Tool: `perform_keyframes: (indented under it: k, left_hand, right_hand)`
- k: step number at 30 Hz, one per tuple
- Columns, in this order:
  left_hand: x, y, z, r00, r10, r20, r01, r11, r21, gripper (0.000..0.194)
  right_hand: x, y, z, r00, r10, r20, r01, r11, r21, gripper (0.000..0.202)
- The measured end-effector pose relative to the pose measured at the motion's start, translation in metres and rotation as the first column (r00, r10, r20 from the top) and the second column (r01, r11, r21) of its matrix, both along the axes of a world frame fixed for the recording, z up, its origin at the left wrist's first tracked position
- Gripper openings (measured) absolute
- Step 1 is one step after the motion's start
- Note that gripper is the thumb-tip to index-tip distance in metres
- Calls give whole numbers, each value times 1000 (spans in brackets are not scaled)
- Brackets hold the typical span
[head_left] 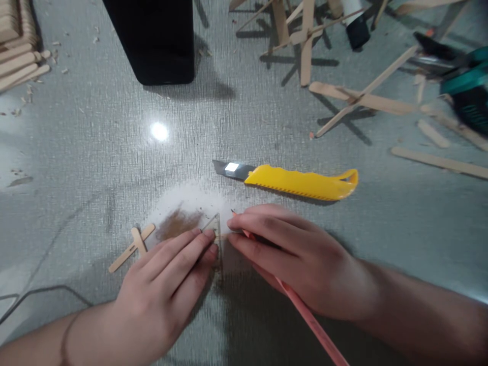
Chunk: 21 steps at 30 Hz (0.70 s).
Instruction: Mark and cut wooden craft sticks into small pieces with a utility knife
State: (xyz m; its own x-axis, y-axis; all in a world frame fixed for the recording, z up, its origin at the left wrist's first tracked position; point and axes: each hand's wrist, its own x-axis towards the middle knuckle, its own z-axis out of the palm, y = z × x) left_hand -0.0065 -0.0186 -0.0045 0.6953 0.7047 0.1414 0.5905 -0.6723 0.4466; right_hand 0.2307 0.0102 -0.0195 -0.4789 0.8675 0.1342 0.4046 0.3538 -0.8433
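My left hand (pixel 163 284) lies over a small clear set square (pixel 216 225), its fingers together and pressing it to the table. The set square's tip and straight edge show beyond the fingertips; the rest is covered. In my right hand (pixel 301 254) is a red pencil (pixel 310 320), pinched near its dark point, which sits just right of the set square's tip. Whether the point touches anything, I cannot tell. A yellow utility knife (pixel 301 183) lies beyond my right hand, blade out to the left. Two crossed pieces of craft stick (pixel 125 258) rest left of my left hand.
A black phone-like slab (pixel 163 40) stands at the back. Stacked craft sticks (pixel 17 30) are at far left, and joined sticks (pixel 362 99) at back right, near a green-and-black handled tool (pixel 467 91). A thin cable (pixel 41 290) runs at left. Brown dust (pixel 179 222) marks the table.
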Motion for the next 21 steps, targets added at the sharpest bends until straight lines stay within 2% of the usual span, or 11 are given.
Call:
perform_keyframes:
  k: [21]
  left_hand:
    - [-2, -4, -5, 999, 9, 36, -9, 1000, -1, 33]
  right_hand:
    - [-1, 2, 0, 1000, 8, -2, -8, 1000, 16, 12]
